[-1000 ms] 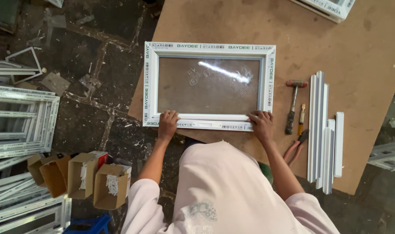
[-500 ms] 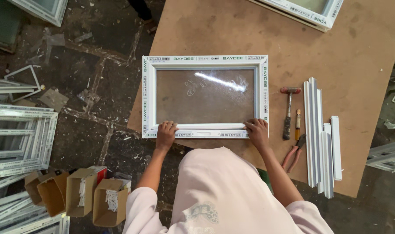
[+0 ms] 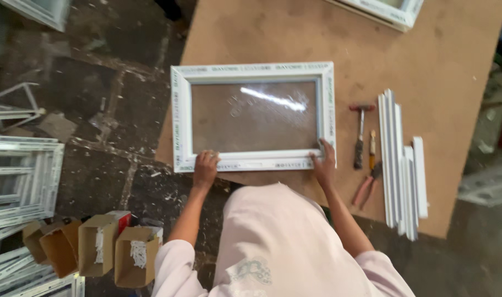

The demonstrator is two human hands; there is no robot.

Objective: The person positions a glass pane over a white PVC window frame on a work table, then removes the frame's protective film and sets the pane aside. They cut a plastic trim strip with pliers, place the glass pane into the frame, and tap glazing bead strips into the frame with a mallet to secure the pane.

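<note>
the white glazed window frame (image 3: 255,116) lies flat on the fibreboard table (image 3: 438,71), long axis left to right; left hand (image 3: 206,166) and right hand (image 3: 323,163) press its near rail, fingers curled, neither nearer

The floor (image 3: 97,110) is dark, rough stone with cracks and white dust in many places. A big brown board table (image 3: 438,66) stands on it and fills the upper right part of the room. On the left, several white window frames (image 3: 20,176) lie on the floor, one over another. Near them stand open cardboard boxes (image 3: 97,247) with small white parts inside. The light is soft and even.
</note>
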